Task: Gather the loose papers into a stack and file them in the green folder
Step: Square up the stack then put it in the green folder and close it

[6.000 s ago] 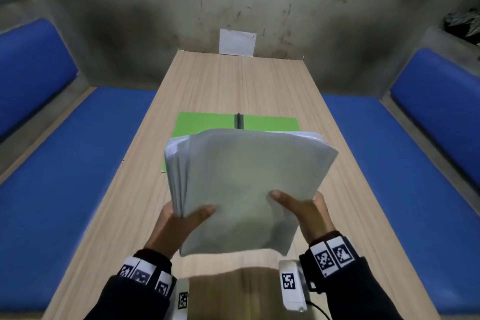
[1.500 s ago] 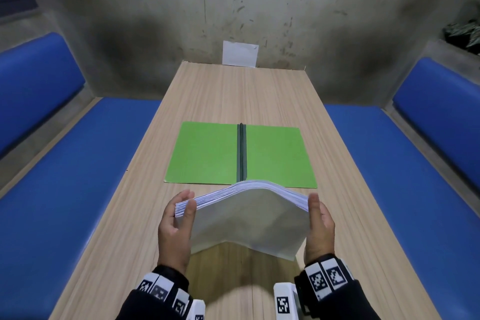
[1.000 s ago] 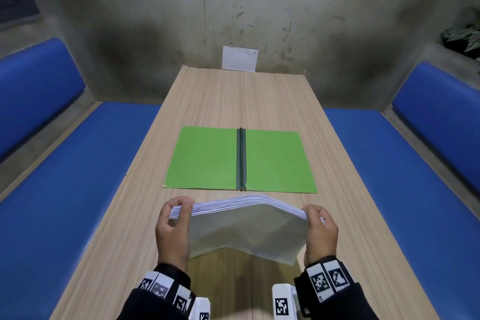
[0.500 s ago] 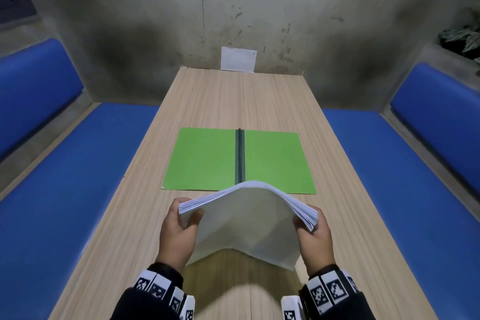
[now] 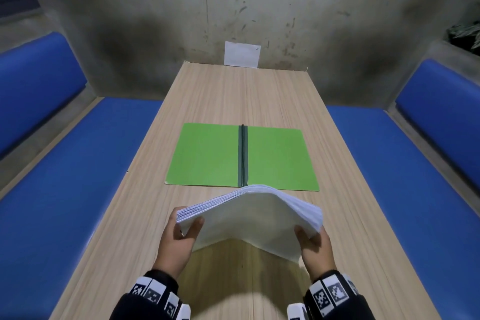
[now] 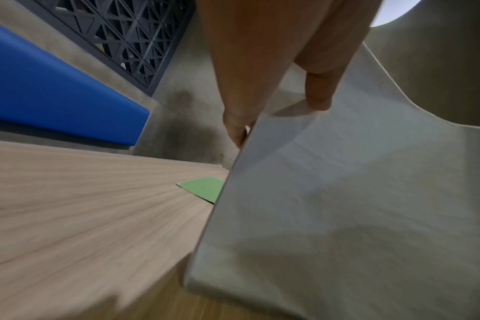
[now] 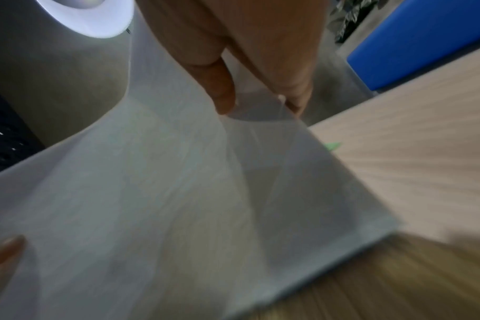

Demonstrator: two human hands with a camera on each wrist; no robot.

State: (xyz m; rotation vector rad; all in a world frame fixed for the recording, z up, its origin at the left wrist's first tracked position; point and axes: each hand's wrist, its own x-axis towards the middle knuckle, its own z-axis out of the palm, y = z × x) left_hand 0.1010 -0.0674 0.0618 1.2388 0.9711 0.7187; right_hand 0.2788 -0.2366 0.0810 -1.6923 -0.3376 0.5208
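Note:
A thick stack of white papers [image 5: 249,218] arches upward between my two hands above the near part of the wooden table [image 5: 233,91]. My left hand [image 5: 179,236] grips its left edge, thumb on the near face. My right hand [image 5: 315,244] grips the right edge. Both wrist views show the stack [image 6: 343,194] [image 7: 151,194] from below, with the fingers [image 6: 318,91] [image 7: 222,91] curled round it. The green folder [image 5: 207,156] lies open and flat just beyond the stack, its dark spine [image 5: 243,156] in the middle.
Blue padded benches [image 5: 65,189] [image 5: 405,176] run along both long sides of the table. A white sheet [image 5: 241,54] leans on the stained concrete wall at the table's far end. A dark lattice panel [image 6: 118,36] shows in the left wrist view.
The stack was tipped up facing me six seconds ago; it has since come down low near the table. In the last half second the arched stack shifted slightly, still held at both edges.

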